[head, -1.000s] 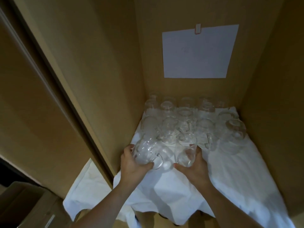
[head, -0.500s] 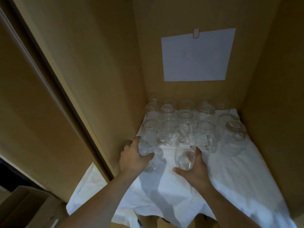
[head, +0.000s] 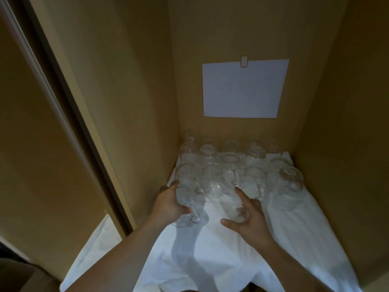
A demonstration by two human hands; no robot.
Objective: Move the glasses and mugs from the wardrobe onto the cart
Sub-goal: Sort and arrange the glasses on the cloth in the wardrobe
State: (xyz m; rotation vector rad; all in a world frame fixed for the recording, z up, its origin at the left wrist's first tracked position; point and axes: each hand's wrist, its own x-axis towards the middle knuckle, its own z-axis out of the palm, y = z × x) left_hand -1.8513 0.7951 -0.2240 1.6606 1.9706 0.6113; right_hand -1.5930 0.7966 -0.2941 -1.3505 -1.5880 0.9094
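Several clear glasses and mugs [head: 230, 163] stand in rows on a white cloth [head: 299, 241] on the wardrobe shelf. My left hand [head: 168, 205] grips a clear handled mug [head: 185, 199] at the front left of the group, beside the wardrobe's left wall. To its right, my right hand [head: 252, 220] curls round a clear glass [head: 230, 204], with the thumb on the near side and the fingers on the right side. Both pieces are low over the cloth; whether they touch it I cannot tell.
A taller upturned glass [head: 291, 186] stands at the right end of the rows. A white paper sheet [head: 244, 89] is clipped to the back wall. The wardrobe's side walls close in left and right, and a sliding door [head: 46, 144] is at left. The cloth hangs over the shelf's front edge.
Both hands moved slightly deeper into the wardrobe with the mug and the glass still held. The tilted glassware came down toward the cloth. The view has tilted upward a little.
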